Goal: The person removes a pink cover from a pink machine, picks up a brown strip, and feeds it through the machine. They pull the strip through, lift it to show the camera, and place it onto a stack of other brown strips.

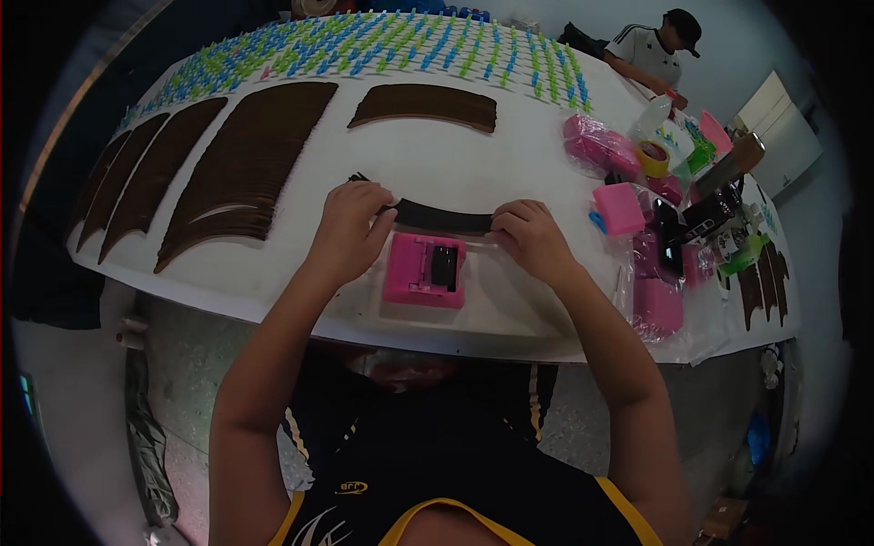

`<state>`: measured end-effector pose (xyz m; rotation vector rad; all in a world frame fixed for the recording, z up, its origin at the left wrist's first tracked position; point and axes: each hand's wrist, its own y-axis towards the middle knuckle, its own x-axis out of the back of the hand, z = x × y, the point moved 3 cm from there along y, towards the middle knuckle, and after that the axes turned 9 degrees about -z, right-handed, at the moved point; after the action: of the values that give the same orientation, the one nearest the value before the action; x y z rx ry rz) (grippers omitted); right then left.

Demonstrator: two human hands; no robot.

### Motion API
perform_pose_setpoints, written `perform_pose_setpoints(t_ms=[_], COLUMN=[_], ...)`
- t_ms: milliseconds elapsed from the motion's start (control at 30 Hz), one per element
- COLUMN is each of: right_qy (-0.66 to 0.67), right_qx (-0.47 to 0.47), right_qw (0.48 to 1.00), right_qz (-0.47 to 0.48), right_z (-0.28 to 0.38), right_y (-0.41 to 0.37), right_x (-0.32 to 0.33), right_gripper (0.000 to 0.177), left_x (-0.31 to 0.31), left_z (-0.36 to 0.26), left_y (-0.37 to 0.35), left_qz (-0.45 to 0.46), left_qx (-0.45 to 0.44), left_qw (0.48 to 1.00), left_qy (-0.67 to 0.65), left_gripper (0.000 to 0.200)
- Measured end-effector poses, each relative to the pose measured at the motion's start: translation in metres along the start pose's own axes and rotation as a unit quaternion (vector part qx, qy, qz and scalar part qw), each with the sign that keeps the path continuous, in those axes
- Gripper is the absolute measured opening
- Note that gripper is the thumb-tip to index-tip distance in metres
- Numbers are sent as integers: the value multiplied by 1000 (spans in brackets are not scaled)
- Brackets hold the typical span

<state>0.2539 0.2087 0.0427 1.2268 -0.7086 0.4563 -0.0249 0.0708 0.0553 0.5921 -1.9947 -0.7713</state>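
A dark, slightly curved strip stretches between my two hands, just above the white table. The fingers of my left hand are closed on its left end, and a short dark tip sticks out past them. At the other end, my right hand pinches the strip between thumb and fingers. Right below the strip, nearer my body, is a pink plastic holder with a black roll set in its right side. The holder touches neither hand.
Dark brown sheets of narrow strips lie to the left, with a smaller one behind. Rows of blue and green clips fill the far side. Pink packs, yellow tape and a phone crowd the right. Another person sits beyond.
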Motion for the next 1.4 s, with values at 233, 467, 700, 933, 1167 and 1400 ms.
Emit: perform_pose_setpoints(t_ms=[233,467,700,933,1167,1400], right_qy=[45,158,151,193,206,205], right_qx=[-14,-122,-104,-115,-129,-132], right_qw=[999,979,982,970,964,964], right_qz=[-18,-32,48,94,107,109], right_z=[58,72,74,74,73,72], right_y=[53,50,40,39,40,37], right_x=[26,35,23,6,-4,-13], right_gripper=[15,13,12,18,17,17], left_x=[4,21,31,35,31,30], left_z=[-66,-80,-80,-94,-95,-96], left_y=[26,33,43,52,56,57], left_qz=[26,103,157,204,216,246], left_qx=[-74,-142,-218,-263,-292,-277], left_qw=[996,983,953,931,916,911], left_qy=[-53,57,140,147,172,182], left_gripper=[11,8,6,4,13,8])
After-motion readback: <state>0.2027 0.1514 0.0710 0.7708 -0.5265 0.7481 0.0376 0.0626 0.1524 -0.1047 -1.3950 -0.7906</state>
